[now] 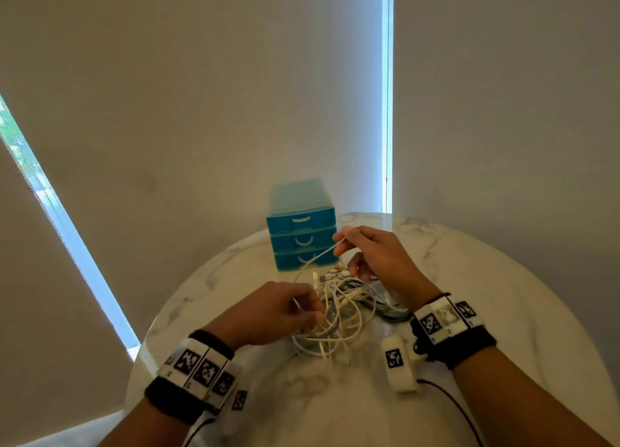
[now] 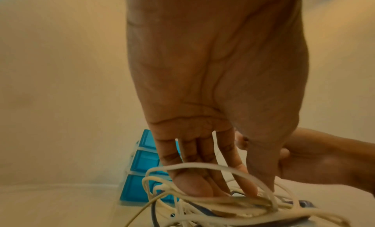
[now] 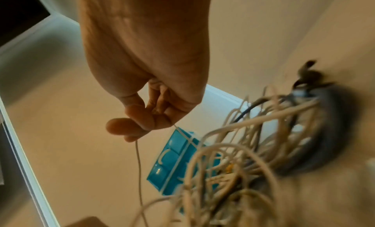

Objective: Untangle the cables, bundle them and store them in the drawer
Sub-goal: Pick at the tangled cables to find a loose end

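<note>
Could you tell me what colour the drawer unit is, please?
The drawer unit is blue; head view.

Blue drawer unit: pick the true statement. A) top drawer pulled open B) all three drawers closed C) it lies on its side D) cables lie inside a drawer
B: the blue drawer unit stands upright with all three fronts flush, while the cable tangle lies on the table.

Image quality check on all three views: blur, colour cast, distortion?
Head view: sharpest, mild softness, wide-angle bend in the table rim. Left wrist view: heavy orange cast, soft; left hand fills the frame. Right wrist view: cable tangle badly motion-blurred, right hand clearer, drawer unit readable.
</note>
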A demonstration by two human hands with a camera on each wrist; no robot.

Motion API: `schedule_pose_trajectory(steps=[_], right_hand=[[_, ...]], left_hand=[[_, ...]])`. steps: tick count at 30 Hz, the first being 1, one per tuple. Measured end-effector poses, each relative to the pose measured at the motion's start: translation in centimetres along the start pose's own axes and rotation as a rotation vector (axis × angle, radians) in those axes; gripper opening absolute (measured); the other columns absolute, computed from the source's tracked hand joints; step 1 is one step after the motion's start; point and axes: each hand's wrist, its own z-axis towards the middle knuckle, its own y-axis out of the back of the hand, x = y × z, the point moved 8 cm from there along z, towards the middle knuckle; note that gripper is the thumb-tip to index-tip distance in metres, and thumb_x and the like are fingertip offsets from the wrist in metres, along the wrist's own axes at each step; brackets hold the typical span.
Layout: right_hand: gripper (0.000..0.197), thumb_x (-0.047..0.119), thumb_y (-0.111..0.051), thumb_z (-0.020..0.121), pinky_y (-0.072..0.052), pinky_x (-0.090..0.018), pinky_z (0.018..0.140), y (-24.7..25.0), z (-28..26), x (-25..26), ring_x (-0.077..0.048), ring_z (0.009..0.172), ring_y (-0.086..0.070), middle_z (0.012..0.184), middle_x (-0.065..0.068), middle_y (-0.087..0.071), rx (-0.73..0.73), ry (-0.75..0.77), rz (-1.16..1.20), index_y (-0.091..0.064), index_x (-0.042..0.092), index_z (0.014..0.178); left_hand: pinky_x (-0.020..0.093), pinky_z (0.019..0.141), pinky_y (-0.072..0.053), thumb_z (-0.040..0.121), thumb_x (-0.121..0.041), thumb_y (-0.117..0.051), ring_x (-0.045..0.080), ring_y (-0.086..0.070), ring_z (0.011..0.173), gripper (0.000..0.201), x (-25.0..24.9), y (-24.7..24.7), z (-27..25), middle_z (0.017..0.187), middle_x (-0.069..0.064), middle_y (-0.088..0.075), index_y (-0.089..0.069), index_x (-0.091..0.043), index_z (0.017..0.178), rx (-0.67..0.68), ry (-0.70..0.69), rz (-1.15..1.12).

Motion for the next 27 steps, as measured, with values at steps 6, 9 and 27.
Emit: schedule_pose_trajectory(steps=[6, 9, 27], right_hand=[[0.033, 0.035, -0.055, 0.112, -0.052, -0.026, 0.056, -2.0, 3.8, 11.3, -0.022, 0.072, -0.075, 0.098, -0.006, -0.082, 0.000, 0.196, -0.104, -0.074, 0.008, 0.114], [0.033, 0.032, -0.053, 0.114, -0.050, -0.022, 0.055, -1.2, 3.9, 18.2, -0.021, 0.077, -0.077, 0.102, -0.007, -0.082, -0.082, 0.373, 0.012, -0.072, 0.005, 0.119], [0.037, 0.038, -0.055, 0.112, -0.045, -0.031, 0.058, 2.4, -1.7, -3.1, -0.023, 0.074, -0.071, 0.106, -0.017, -0.078, 0.003, -0.110, 0.305, -0.076, 0.007, 0.117]], left_hand=[[0.020, 0.089, -0.052, 0.104, -0.048, -0.065, 0.003, -0.065, 0.103, 0.016, -0.3, 0.4, 0.8, 0.113, -0.019, -0.072, -0.071, -0.037, 0.114, 0.071, -0.074, 0.000], [0.025, 0.090, -0.054, 0.103, -0.049, -0.066, 0.004, -0.065, 0.100, 0.015, -0.7, 0.5, 1.0, 0.110, -0.017, -0.071, -0.071, -0.037, 0.112, 0.032, -0.110, -0.026], [0.020, 0.082, -0.054, 0.092, -0.061, -0.073, -0.001, -0.068, 0.096, 0.035, -0.9, 2.4, -1.8, 0.102, -0.019, -0.075, -0.065, -0.040, 0.120, -0.512, 0.097, -0.223]])
